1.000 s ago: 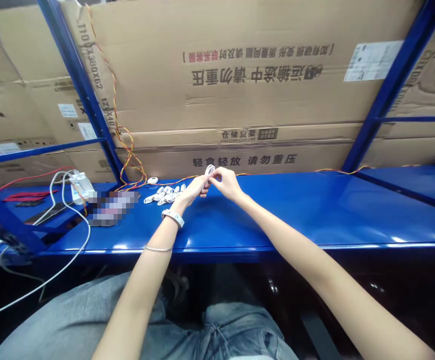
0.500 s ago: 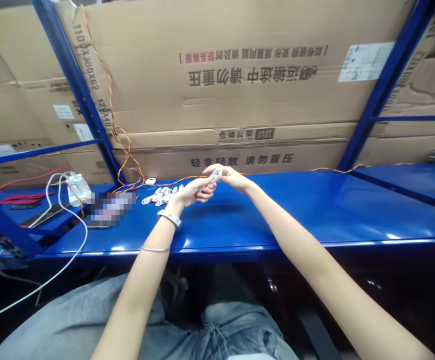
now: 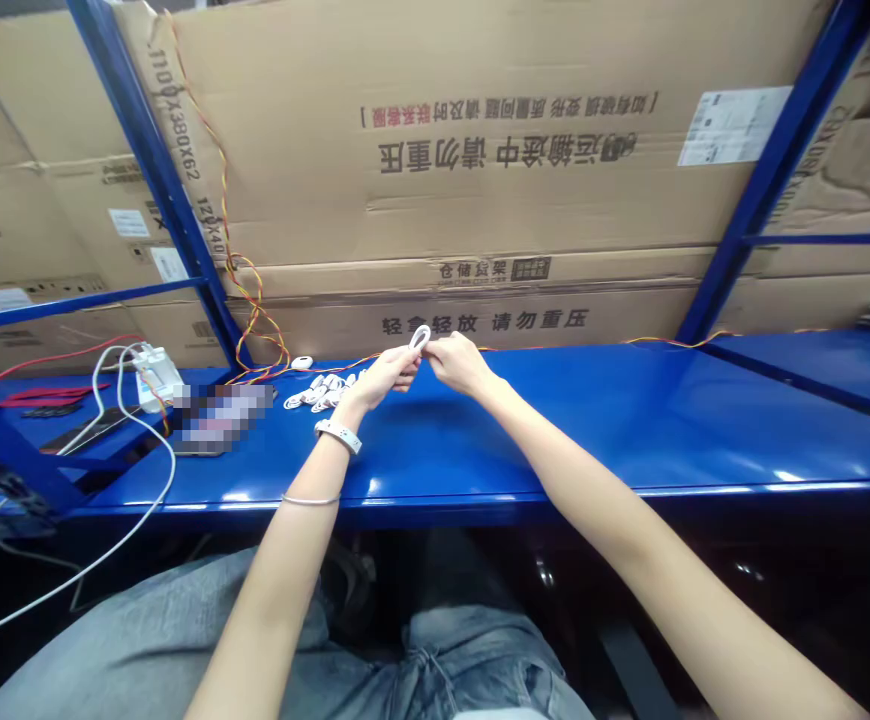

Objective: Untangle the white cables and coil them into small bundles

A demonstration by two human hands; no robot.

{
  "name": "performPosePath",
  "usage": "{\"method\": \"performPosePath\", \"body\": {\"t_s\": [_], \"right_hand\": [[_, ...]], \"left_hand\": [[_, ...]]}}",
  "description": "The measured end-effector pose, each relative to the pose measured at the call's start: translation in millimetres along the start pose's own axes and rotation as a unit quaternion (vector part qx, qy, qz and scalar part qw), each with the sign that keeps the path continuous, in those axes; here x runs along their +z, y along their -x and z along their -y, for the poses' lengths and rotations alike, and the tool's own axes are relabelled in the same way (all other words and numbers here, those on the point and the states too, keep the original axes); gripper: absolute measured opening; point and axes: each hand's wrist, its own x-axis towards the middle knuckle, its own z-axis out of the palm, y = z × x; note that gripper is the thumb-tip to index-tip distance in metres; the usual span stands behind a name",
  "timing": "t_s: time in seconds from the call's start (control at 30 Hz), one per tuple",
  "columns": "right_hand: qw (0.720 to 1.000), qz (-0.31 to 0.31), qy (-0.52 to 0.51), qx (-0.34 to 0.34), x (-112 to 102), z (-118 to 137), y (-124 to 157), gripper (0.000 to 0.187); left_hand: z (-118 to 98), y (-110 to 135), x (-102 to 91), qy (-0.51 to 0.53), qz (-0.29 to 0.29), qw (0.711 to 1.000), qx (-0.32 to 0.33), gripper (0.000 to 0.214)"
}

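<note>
A white coiled cable is held up above the blue shelf, its loop standing out over the fingers. My left hand is closed around the lower part of the bundle. At the loop's right side, my right hand has its fingers curled in a pinch on the cable; its fingertips are partly hidden. Several more bundled white cables lie in a small pile just left of my left hand, which covers part of them.
The blue shelf runs across, backed by a large cardboard box. To the left are a phone-like blurred flat item, a white power strip with white cords, and twisted red-yellow wire. A small white object sits behind the pile.
My right hand has moved from over the loop's top to its right side, fingers now curled in. The loop has shifted slightly left and up in my left hand.
</note>
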Motion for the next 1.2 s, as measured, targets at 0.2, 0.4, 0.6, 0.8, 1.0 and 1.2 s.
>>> {"method": "performPosePath", "body": {"t_s": [0.2, 0.4, 0.6, 0.8, 1.0, 1.2], "right_hand": [[0.999, 0.026, 0.019, -0.039, -14, 1, 1, 0.027], [0.997, 0.061, 0.047, -0.014, -18, 1, 2, 0.027], [0.997, 0.048, -0.038, 0.054, -9, 2, 1, 0.027], [0.960, 0.069, -0.213, 0.167, -7, 3, -3, 0.027], [0.923, 0.077, -0.296, 0.233, -5, 4, -3, 0.024], [0.932, 0.065, -0.243, 0.260, 15, 20, 0, 0.026]], "left_hand": [[6, -5, -0.8, -0.040, -0.004, 0.999, 0.003, 0.034], [10, -6, -1.2, -0.081, -0.012, 0.997, 0.014, 0.032], [14, -7, -5.2, -0.215, -0.045, 0.973, 0.069, 0.022], [9, -6, -5.8, -0.403, -0.079, 0.905, 0.114, 0.012], [7, -9, -4.5, -0.550, -0.066, 0.828, 0.085, 0.012], [10, -8, 6.6, -0.648, -0.094, 0.756, 0.013, 0.026]]}}
